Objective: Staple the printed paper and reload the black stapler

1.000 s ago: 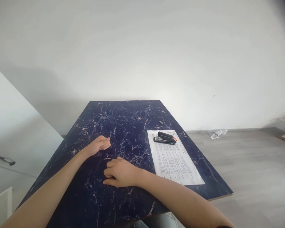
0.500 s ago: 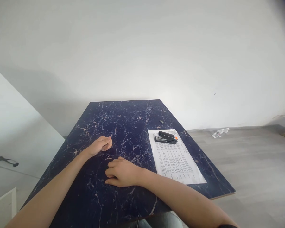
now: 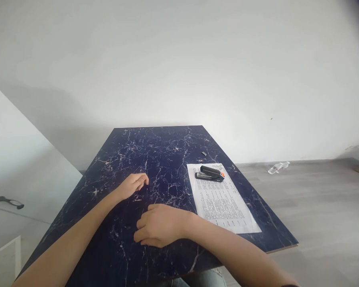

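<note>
My left hand point(image 3: 134, 185) is over the left middle of the dark blue marbled table point(image 3: 160, 151), its fingers bent downward and held together. Closer to me, my right hand point(image 3: 161, 225) rests on the tabletop with its fingers curled inward. I see nothing in either hand, though both palms are hidden. To the right lies a printed sheet of paper point(image 3: 224, 203), with a black stapler point(image 3: 210, 174) on its upper part. The stapler has an orange patch at its right end. Neither hand touches the stapler or the paper.
A small dark piece point(image 3: 204, 153) lies beyond the paper near the table's right edge. A clear plastic bottle point(image 3: 278, 167) is on the grey floor by the white wall. At the left is a white panel with a dark handle point(image 3: 9, 202).
My left hand has shifted slightly right, its fingers now pointing more downward. My right hand has come a little nearer to me. The stapler and paper stay where they were.
</note>
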Action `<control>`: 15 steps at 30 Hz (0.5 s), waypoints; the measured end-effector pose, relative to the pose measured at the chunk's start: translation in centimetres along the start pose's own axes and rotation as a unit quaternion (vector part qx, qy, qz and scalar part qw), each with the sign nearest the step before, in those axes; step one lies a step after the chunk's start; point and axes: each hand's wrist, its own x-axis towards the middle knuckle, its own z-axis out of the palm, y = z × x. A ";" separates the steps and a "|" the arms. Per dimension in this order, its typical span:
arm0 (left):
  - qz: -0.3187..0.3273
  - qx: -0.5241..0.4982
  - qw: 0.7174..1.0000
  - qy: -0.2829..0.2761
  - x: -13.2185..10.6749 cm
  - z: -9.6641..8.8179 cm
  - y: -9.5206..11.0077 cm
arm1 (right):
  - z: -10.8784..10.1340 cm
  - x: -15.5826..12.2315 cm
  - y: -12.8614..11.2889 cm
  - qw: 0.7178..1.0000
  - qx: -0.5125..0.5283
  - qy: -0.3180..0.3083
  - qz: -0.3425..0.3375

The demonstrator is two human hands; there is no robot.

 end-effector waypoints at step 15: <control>0.347 0.124 0.926 -0.083 -5.3 15.7 9.0 | -7.5 -22.7 12.5 0.853 0.099 0.124 0.497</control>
